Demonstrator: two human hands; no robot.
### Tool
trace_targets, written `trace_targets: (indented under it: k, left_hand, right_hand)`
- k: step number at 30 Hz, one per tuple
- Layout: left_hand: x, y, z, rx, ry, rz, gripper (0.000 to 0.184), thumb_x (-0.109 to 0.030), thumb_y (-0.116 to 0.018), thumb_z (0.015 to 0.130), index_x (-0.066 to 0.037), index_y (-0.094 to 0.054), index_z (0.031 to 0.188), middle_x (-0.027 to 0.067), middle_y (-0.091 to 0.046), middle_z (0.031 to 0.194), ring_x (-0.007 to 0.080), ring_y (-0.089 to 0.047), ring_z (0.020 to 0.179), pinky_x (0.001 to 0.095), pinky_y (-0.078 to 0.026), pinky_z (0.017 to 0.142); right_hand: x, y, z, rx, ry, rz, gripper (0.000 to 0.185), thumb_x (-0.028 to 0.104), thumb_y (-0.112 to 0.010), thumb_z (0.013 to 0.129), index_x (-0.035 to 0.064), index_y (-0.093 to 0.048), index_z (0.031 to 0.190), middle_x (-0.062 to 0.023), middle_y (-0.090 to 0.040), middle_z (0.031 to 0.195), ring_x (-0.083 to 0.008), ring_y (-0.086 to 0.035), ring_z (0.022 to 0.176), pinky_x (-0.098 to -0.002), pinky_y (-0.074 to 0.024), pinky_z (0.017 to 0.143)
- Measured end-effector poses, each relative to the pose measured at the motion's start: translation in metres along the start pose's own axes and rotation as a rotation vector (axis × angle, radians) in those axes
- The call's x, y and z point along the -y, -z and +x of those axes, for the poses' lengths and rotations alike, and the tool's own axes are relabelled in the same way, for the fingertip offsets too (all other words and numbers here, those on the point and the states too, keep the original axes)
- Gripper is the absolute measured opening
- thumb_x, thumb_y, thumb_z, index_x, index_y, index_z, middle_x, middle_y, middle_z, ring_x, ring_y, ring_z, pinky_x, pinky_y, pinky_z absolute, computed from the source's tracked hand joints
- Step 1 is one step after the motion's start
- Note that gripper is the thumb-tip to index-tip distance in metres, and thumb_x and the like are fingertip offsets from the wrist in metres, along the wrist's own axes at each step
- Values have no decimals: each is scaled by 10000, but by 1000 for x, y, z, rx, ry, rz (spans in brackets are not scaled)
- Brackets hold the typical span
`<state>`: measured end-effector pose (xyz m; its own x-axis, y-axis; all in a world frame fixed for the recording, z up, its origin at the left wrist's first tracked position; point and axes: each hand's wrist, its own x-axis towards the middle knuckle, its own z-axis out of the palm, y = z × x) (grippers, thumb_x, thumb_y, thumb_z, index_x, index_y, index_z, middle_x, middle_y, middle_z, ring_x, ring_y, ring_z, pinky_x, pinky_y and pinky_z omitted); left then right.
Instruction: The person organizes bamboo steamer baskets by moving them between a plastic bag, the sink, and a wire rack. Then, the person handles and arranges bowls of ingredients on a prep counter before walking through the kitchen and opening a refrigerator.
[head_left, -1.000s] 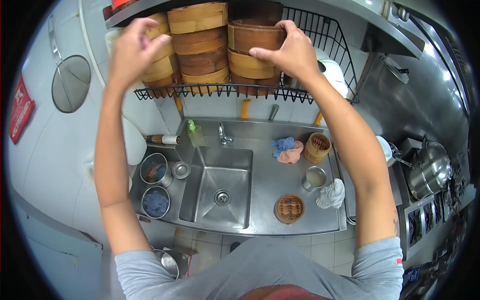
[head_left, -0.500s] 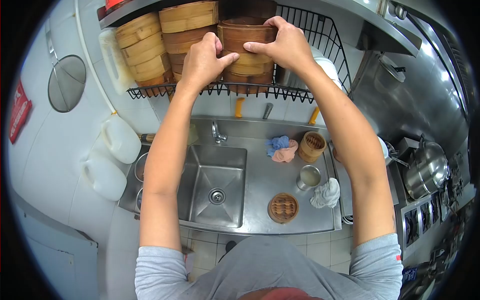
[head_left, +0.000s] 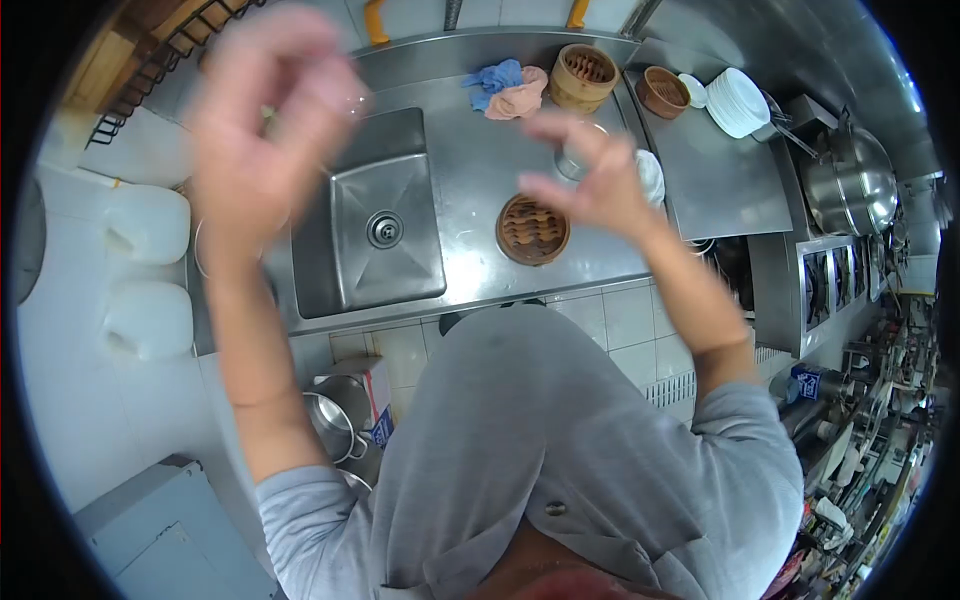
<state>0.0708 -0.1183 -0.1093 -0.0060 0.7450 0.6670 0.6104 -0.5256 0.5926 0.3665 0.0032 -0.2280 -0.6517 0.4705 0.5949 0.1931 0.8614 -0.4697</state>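
Blurred by motion, my left hand [head_left: 265, 140] is raised over the left side of the sink [head_left: 385, 225], below the wire rack. Its fingers are smeared, so its grip is unclear. My right hand [head_left: 600, 180] hangs above the steel counter with thumb and fingers apart and nothing between them. Close by on its left lies a round bamboo steamer [head_left: 533, 230] with a slatted base. Behind it stands a taller bamboo steamer [head_left: 583, 80] beside blue and pink cloths [head_left: 515, 92]. A metal cup and a white cloth [head_left: 650, 178] are partly hidden by my right hand.
Wooden steamers on the black wire rack [head_left: 150, 75] show at the upper left. Two white plastic jugs [head_left: 148, 320] are at the left. White plates [head_left: 738, 103], a brown steamer [head_left: 663, 92] and a large steel pot [head_left: 850, 180] stand right. Metal pots [head_left: 330, 425] sit low.
The view has tilted down, away from the rack. Both hands have left the stacked steamers and come down towards me, and my right hand has let go of the one it touched.
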Motion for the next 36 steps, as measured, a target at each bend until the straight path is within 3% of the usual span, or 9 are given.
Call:
trace_targets:
  k: [2,5,9,11,15,20,25,30,36]
  left_hand:
    - [27,-66,-55,299,240,44,401,-178,-764,861,-86,-635,1229,57,-701,946,154,-670,771,324,-538,681]
    - [114,-169,-160,660,693,50,455,-241,-754,877,-71,-629,1280,143,-704,1104,294,-710,898,412,-575,798]
    - [122,-230,-205,725,651,-18,558,-279,-731,841,-62,-590,1335,194,-688,1179,377,-656,1103,460,-533,934]
    - [112,-233,-203,730,555,35,572,-271,-739,846,-58,-582,1354,186,-712,1120,368,-688,1010,454,-547,866]
    - [98,-207,-189,615,593,-31,540,-279,-763,882,-55,-601,1346,149,-728,1091,281,-705,930,384,-560,816]
    - [85,-148,-192,332,603,-85,467,-235,-786,905,-44,-639,1305,87,-734,1042,144,-667,847,294,-555,791]
    - [64,-105,-198,254,683,-119,435,-257,-764,913,-37,-662,1275,106,-745,1046,169,-690,872,325,-563,799]
    - [64,-103,-216,185,700,-175,382,-183,-777,914,-30,-671,1248,66,-744,1042,101,-659,856,266,-550,782]
    - [52,-98,-243,161,763,-193,368,-157,-773,917,-5,-671,1236,56,-737,1023,83,-654,858,249,-549,776]
  right_hand:
    - [-43,-41,-101,116,-238,-128,673,293,-910,733,82,-641,1314,-179,-632,1365,-347,-614,1250,-458,-500,1064]
    - [-60,-74,-196,334,-253,-221,753,279,-934,615,90,-645,1284,-254,-443,1535,-439,-453,1384,-502,-408,1136]
    - [-83,-111,-239,262,-192,-276,461,222,-881,687,94,-686,1085,-191,-554,1383,-457,-490,1317,-553,-424,1109]
    - [-92,-114,-233,236,-145,-219,374,214,-862,732,90,-690,1040,-118,-656,1188,-404,-581,1178,-531,-468,1044]
    - [-61,-64,-187,218,-269,-37,335,212,-850,785,62,-701,1045,-103,-686,1083,-364,-622,1143,-489,-484,1053]
    - [4,47,-95,128,-7,-24,349,223,-862,789,57,-692,1045,-109,-703,1102,-350,-653,1085,-496,-485,1043]
    - [85,156,51,-56,274,-148,339,197,-845,789,36,-667,1028,-123,-694,1073,-333,-664,1019,-445,-520,953]
    - [124,187,198,-202,318,-197,386,289,-751,873,-16,-649,1086,-162,-676,1035,-313,-654,914,-368,-525,821]
    - [117,147,331,-283,300,-317,461,390,-697,901,-4,-683,1138,-207,-717,1078,-341,-698,996,-424,-534,877]
